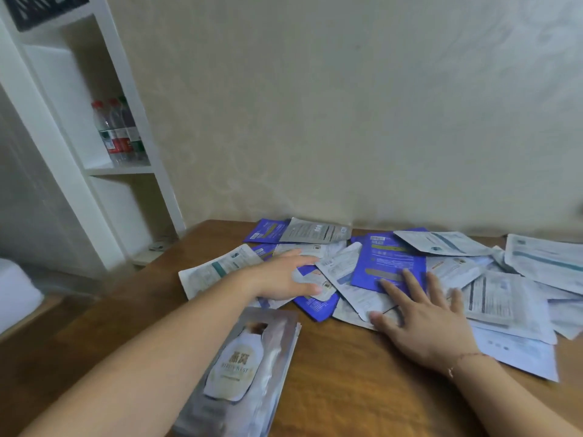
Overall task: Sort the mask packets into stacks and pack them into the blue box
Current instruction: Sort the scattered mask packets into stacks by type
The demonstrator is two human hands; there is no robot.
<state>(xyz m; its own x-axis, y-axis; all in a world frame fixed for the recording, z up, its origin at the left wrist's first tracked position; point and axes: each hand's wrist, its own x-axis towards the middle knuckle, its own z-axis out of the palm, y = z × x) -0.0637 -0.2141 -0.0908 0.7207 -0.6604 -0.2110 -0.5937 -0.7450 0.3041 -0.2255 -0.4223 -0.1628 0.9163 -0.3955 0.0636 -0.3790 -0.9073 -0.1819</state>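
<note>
Head view: left of the packet heap [410, 272], a silver stack [249, 370] lies beside the left forearm. Left hand [280, 275] rests loosely spread on the heap's left edge, gripping nothing; right hand [422, 316] presses flat, fingers straight, on a blue packet [388, 260] mid-heap.

Single head-worn wide-angle view, looking forward and down, close over wooden table [331, 373], facing beige wall [347, 105]

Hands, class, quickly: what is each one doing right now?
Left hand: open, fingers flat on the loose pile of foil mask packets.
Right hand: open, spread on the pile.
</note>
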